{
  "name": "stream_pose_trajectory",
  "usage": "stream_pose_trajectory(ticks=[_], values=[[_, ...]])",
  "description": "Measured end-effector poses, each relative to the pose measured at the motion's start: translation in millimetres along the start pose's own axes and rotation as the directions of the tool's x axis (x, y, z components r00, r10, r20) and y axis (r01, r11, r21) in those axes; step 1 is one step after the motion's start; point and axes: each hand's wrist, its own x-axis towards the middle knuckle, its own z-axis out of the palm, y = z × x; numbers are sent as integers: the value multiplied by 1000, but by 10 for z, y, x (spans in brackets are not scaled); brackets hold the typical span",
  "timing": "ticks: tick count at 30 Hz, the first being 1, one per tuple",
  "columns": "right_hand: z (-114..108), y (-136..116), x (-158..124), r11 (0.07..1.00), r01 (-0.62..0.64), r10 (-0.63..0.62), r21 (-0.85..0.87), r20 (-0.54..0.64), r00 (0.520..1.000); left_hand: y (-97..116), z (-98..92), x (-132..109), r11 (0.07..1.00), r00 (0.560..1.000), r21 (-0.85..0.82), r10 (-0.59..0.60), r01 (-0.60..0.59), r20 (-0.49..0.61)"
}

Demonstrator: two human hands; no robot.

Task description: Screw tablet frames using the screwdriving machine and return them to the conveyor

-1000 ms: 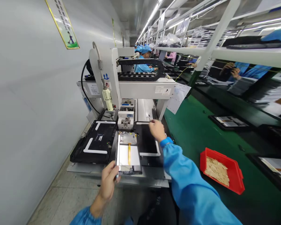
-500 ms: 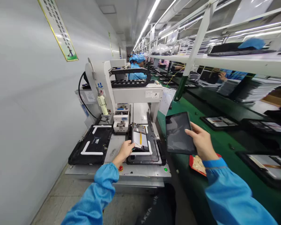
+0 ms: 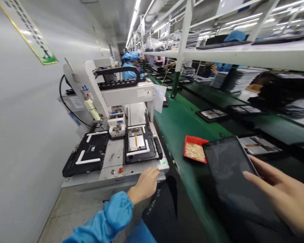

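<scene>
The left hand [image 3: 144,185] has left the opened tablet [image 3: 140,142] in its black tray [image 3: 152,150], centre; I cannot tell how closed its fingers are. The right hand [image 3: 285,192] grips a dark tablet [image 3: 226,172], now lower right. Green table [image 3: 171,119] mid-frame; grey wall [image 3: 22,118] left.

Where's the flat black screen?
In the head view, the flat black screen is at the lower right, held in the right hand, its upper left corner appearing beside the red tray.
</scene>
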Motion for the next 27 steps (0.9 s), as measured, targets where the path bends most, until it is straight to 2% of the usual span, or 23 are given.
stream_pose_trajectory(ticks=[2, 5, 8, 10, 11, 12, 13, 14, 15, 16, 17, 18, 19, 20, 22, 25, 27], values=[[-212, 334, -218, 982, 30, -30, -188, 4, 1000, 176, 213, 138, 1000, 991, 27, -16, 12, 129], [-450, 649, -595, 922, 62, -56, -382, 26, 998, 284, 350, 333, 991, 967, 90, -115, 96, 226], [-538, 629, -982, 864, 116, -95, -489, 67, 993, 310, 390, 392, 993, 961, 88, -103, 83, 255], [-482, 531, -1136, 817, 36, 18, -575, 87, 996, 372, 465, 382, 990, 970, 60, -137, 127, 203], [-424, 485, -1174, 786, -21, 97, -618, 89, 991, 453, 519, 353, 988, 977, -18, -148, 152, 152], [-350, 447, -1190, 758, -52, 146, -650, 93, 985, 580, 575, 299, 973, 984, -167, -142, 160, 111], [-265, 420, -1192, 739, -64, 163, -671, 85, 983, 753, 629, 217, 910, 984, -377, -137, 170, 113], [-175, 404, -1183, 729, -65, 159, -681, 76, 984, 965, 676, 112, 773, 974, -599, -112, 209, 196], [-90, 405, -1164, 732, -53, 140, -680, 74, 987, 1202, 717, -1, 557, 938, -774, -27, 302, 346], [-22, 424, -1137, 743, -24, 110, -669, 86, 990, 1445, 754, -109, 313, 871, -842, 78, 440, 485], [14, 467, -1101, 754, 9, 80, -657, 106, 991, 1673, 788, -196, 107, 803, -817, 153, 566, 577], [2, 538, -1058, 759, 39, 56, -650, 125, 991, 1868, 820, -255, -42, 749, -757, 191, 652, 635], [-69, 639, -1009, 756, 57, 42, -652, 135, 990, 2014, 850, -285, -135, 718, -706, 181, 695, 673], [-205, 769, -958, 744, 54, 39, -666, 125, 991, 2104, 878, -289, -178, 706, -683, 135, 708, 696], [-663, 1106, -884, 693, -26, 72, -720, 33, 997, 2116, 923, -256, -168, 717, -706, 7, 687, 697], [-1581, 1687, -932, 590, -188, 149, -785, -122, 981, 1860, 972, -190, -115, 737, -751, -141, 651, 661], [-2087, 2027, -1068, 531, -235, 198, -814, -151, 968, 1660, 993, -136, -94, 733, -758, -205, 645, 649]])
